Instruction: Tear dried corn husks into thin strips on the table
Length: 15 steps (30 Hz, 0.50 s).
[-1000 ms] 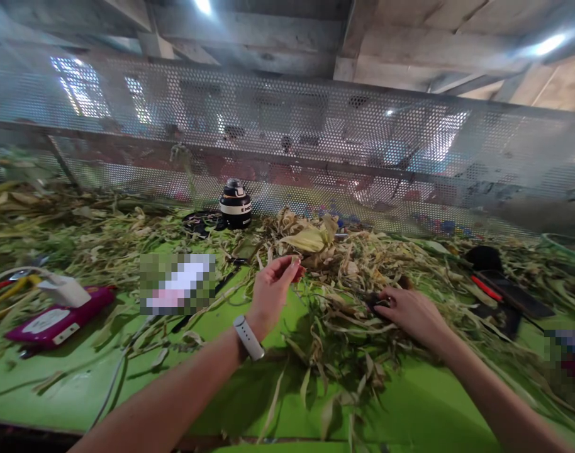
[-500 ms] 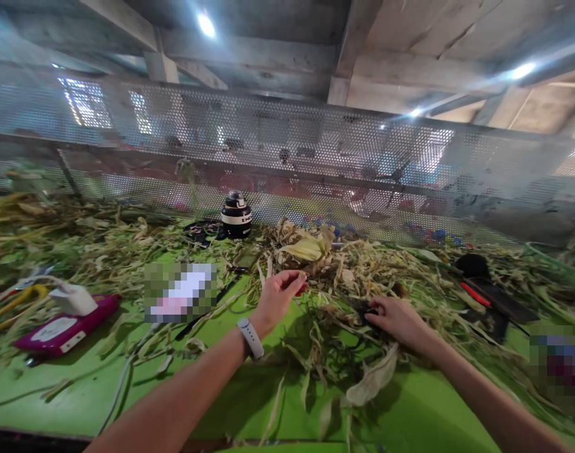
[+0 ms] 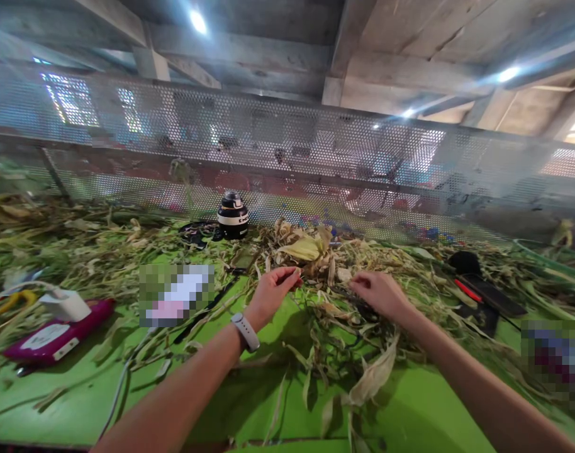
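Right hand (image 3: 380, 294) has shifted toward the left hand (image 3: 272, 294). Both hands' fingers (image 3: 289, 275): pinched closed; any held item indiscernible. Dried leaves (image 3: 377, 374) lie on the counter (image 3: 424, 402) around both hands.

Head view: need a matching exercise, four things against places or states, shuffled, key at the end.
Things:
1. Left hand
2. Right hand
3. White plug
4. Black container

Places or states:
A. On top of the magenta block
B. Pale band round its wrist
C. Upright, near the perforated screen
D. Bare wrist, fingers bent, over dried leaves

Pairs: 1-B, 2-D, 3-A, 4-C
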Motion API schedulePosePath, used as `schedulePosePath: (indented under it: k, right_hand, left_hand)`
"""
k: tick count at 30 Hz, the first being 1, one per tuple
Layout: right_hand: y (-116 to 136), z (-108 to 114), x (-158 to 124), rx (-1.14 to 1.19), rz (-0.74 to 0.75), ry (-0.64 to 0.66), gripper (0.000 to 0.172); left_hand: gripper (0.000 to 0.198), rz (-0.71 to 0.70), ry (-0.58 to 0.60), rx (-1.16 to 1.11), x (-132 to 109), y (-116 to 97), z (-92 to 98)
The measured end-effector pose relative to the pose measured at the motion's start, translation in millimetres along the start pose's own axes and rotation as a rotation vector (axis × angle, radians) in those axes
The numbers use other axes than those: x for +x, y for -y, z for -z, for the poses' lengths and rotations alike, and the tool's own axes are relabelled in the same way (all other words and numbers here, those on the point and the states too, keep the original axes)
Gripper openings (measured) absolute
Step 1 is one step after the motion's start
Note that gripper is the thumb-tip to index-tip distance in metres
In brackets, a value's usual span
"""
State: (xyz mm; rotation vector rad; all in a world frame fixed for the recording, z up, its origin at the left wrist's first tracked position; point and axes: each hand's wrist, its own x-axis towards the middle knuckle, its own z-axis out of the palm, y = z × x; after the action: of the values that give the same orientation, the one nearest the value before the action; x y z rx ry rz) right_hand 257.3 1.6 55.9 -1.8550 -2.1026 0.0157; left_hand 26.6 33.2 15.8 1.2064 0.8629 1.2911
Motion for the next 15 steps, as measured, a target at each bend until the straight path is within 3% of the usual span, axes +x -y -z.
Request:
schedulePosePath:
  k: [4,9,12,15]
  right_hand:
    - [46.4,-33.1,23.1,0.133,0.238,0.075,0.014]
    - [77.4,-70.3,28.8,-0.053,0.256,0.215,0.023]
    - [78.4,-73.9,28.4,-0.047,0.246,0.248,0.014]
    - [69.2,-58.6,33.3,0.003,0.248,0.199,0.014]
  left_hand:
    - [0.027,-0.05,-0.054,-0.05,4.1,1.8,4.0]
    - [0.028,-0.063,-0.099,-0.093,7.8,2.7,7.1]
    - [0.027,-0.059,-0.096,-0.101,8.4,4.0,6.7]
    - [0.028,-0.042,-0.077,-0.103,8.8,7.0,6.5]
